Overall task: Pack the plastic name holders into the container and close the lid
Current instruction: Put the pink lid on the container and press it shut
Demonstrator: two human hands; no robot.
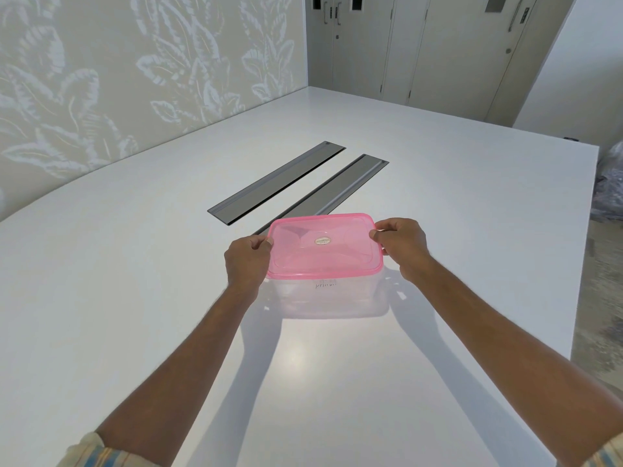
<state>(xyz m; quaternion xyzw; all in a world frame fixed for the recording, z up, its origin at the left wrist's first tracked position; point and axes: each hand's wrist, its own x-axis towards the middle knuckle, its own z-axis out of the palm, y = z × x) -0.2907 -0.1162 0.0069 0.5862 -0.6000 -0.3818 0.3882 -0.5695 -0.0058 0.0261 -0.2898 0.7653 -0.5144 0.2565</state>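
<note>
Pink lid (323, 244) sits on clear container (328, 294), mid-table (135, 298). Left hand (247, 261) and right hand (401, 247) pinch lid's short edges. Name holders not discernible inside. Risk: uneven press leaves corner unsealed; container skids.

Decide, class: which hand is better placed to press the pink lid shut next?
Neither clearly: the left hand and right hand both grip opposite short edges of the pink lid atop the clear container. Pressing with both looks best.
</note>
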